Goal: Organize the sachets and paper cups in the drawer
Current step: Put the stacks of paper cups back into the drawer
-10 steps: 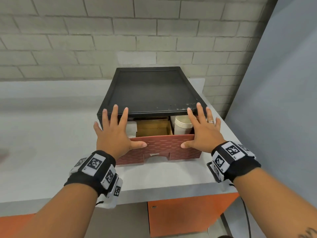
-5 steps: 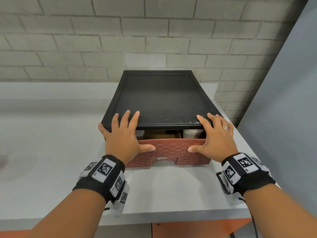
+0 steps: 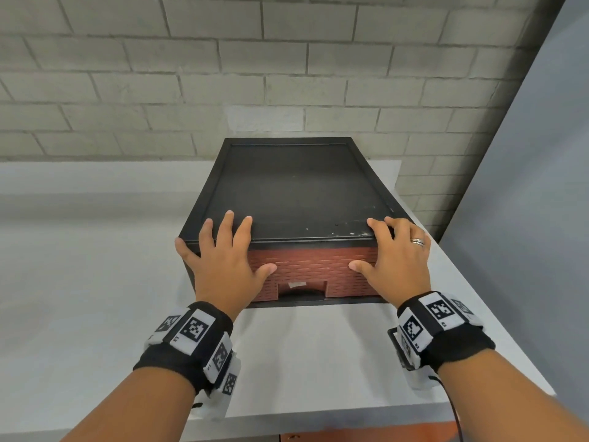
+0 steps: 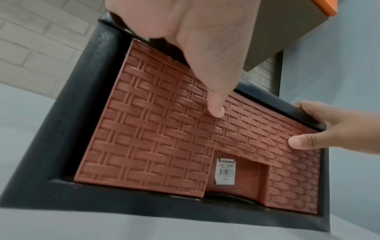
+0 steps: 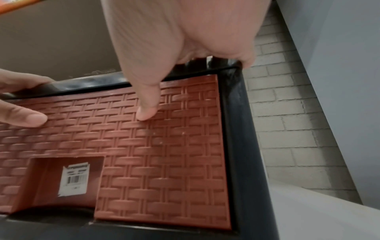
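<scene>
A: Where is the drawer (image 3: 310, 269) right now?

B: It sits fully inside the black case (image 3: 296, 186), its red woven front flush with the case's frame. The case stands on the white desk (image 3: 95, 282), near the desk's right edge and close to the brick wall (image 3: 287, 59). A barcode sticker (image 4: 225, 171) sits in the handle recess at the bottom of the drawer front.

A: And your hands?

B: Your left hand (image 3: 223, 260) lies over the case's front left corner, fingers straight on the lid, thumb pressed on the drawer front. Your right hand (image 3: 395, 260) mirrors it at the front right corner, thumb on the drawer front. Neither hand grips anything.

A: Sachets and cups?

B: Not visible; the shut drawer hides whatever is inside
</scene>
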